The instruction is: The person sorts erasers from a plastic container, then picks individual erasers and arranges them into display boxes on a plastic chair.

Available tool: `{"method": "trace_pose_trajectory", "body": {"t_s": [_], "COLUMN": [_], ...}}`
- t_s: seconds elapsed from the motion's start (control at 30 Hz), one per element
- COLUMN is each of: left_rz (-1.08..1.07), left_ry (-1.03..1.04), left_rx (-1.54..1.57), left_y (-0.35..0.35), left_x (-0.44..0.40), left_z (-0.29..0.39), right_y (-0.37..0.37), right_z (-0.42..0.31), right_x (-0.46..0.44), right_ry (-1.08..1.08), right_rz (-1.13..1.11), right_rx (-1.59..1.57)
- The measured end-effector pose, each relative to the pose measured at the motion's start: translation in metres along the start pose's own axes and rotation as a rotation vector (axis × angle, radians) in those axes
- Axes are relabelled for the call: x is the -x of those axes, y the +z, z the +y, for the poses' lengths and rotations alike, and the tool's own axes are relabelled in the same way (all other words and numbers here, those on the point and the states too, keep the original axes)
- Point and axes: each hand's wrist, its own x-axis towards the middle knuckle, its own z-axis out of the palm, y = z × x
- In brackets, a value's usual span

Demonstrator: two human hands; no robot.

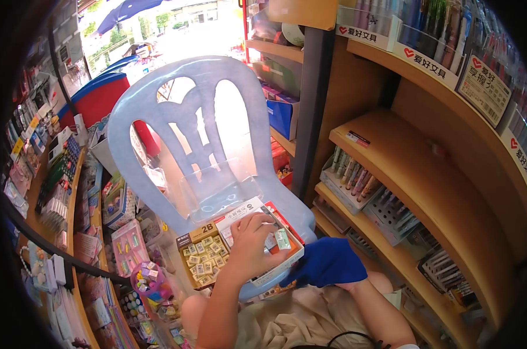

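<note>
Apparently pinched a block with the left hand over a white box, placed on the chair probably for easy reach, and wore cloth over the right hand, too hidden to tell its grip.

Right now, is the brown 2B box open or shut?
Open: no lid covers the brown 2B box, so its little blocks show inside.

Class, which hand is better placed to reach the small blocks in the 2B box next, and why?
The left hand, probably: it is bare and close beside the small blocks in the 2B box. The right hand is farther off, mostly hidden by blue cloth.
</note>
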Motion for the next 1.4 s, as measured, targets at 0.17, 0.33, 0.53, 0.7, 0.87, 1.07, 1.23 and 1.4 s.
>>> {"method": "trace_pose_trajectory", "body": {"t_s": [0.17,0.33,0.53,0.7,0.87,1.07,1.23,1.4], "left_rz": [0.179,-0.007,-0.105,-0.174,-0.166,-0.148,-0.077,-0.006], "left_ry": [0.136,0.218,0.187,0.087,0.129,0.1,-0.011,0.036], "left_rx": [0.097,0.099,0.098,0.277,0.294,0.304,0.384,0.359], "left_y": [-0.003,0.04,0.075,0.078,0.083,0.083,0.077,0.073], "left_x": [0.007,0.03,0.048,0.042,0.042,0.039,0.038,0.037], "left_z": [0.042,0.075,0.073,0.069,0.068,0.061,0.062,0.067], "right_y": [0.002,0.01,-0.011,-0.006,-0.013,-0.013,-0.016,-0.026], "right_z": [0.006,0.026,0.058,0.088,0.095,0.077,0.052,0.083], "right_x": [-0.004,0.021,0.038,0.04,0.038,0.034,0.029,0.04], "right_ry": [-0.171,-0.101,-0.269,-0.134,0.178,0.104,-0.461,-0.138], "right_rz": [-0.028,0.042,-0.11,0.208,0.398,0.16,0.039,0.047], "right_rx": [0.723,0.123,1.111,0.227,-0.451,-0.244,1.074,0.577]}}
